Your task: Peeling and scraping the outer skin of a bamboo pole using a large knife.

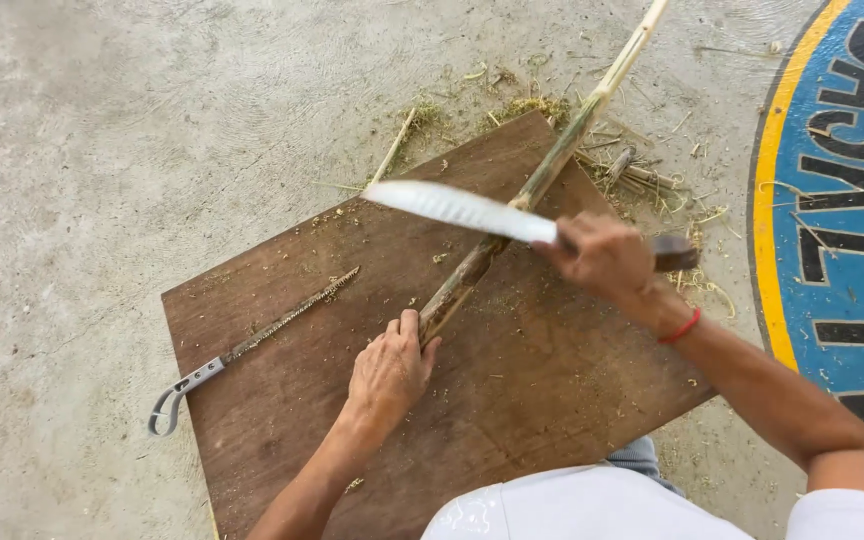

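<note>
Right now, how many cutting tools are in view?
2: a knife in the right hand over the stalk, and a saw lying on the board, left side.

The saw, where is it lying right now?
The saw lies flat on the left part of the brown board, its grey handle overhanging the left edge, left of the left hand and untouched.

Left hand (389, 372) grips a bamboo stalk (542, 178) on a wooden board (512, 390); right hand (602, 258) holds a knife (462, 210) across it.
</note>
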